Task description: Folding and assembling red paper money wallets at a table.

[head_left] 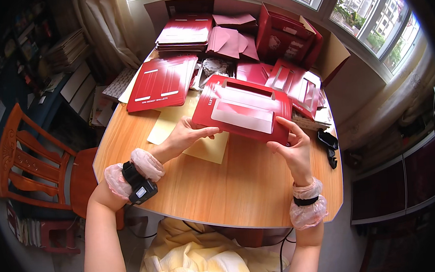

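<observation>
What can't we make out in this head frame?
Head view:
Red cardboard panel in hand: underside, facing away from camera.
Left hand and right hand: some fingertips, behind the panel or the hand itself.
Wooden chair: part of seat, behind table.
Yellow clothing: cut off by lower edge.

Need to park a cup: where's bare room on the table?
The table is bare between the yellow paper, right hand and near edge. Another bare patch lies between that paper and the left edge. The table's far end is crowded: red cards, envelopes, a box.
</observation>
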`<state>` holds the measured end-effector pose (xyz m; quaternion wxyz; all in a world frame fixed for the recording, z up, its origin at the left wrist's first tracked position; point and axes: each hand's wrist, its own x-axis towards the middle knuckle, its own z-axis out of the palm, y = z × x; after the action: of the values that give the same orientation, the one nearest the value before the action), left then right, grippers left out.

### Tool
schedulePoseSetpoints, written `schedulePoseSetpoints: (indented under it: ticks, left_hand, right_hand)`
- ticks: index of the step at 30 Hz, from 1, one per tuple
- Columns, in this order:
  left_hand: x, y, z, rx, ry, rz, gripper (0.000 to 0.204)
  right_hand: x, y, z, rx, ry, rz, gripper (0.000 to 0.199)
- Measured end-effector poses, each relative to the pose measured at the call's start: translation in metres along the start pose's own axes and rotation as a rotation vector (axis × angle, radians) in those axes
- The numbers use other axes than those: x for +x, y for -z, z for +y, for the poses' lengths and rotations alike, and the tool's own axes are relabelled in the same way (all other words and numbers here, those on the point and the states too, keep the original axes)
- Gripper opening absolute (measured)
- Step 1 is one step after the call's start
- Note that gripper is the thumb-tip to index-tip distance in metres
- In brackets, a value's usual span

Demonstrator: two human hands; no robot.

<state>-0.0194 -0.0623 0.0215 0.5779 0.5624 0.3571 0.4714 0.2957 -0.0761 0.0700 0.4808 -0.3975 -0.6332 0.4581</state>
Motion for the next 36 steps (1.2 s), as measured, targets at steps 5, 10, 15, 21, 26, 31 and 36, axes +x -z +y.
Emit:
schedulePoseSetpoints:
  ticks: [5,10,15,21,26,31,36]
  left_hand:
    - [0.001,-0.003,-0.002,-0.018,0.013,0.008,0.019]
    - [0.0,-0.003,-0.002,0.043,-0.032,0.023,0.021]
    - [0.0,-0.008,0.0,0.09,-0.105,0.061,0.024]
    - [0.002,0.0,-0.006,0.079,-0.072,0.04,0.028]
    - [0.005,-0.004,-0.012,0.01,0.006,0.033,0.03]
    - [0.005,-0.007,-0.013,-0.052,0.011,0.029,0.034]
    - [-0.002,-0.003,-0.011,-0.016,0.025,0.083,0.03]
  right_hand:
    - [0.0,-0.001,0.007,0.03,-0.003,0.015,0.063]
    - [0.0,-0.002,0.009,0.034,0.04,0.001,0.067]
    - [0.0,-0.005,0.01,-0.019,0.078,0.011,0.069]
    - [0.0,-0.013,0.01,-0.031,0.031,0.009,0.08]
    - [0.001,-0.015,0.022,-0.01,0.038,0.042,0.09]
    - [-0.001,-0.019,0.017,-0.044,0.013,0.061,0.097]
    - [0.003,-0.028,0.034,-0.054,0.046,0.077,0.1]
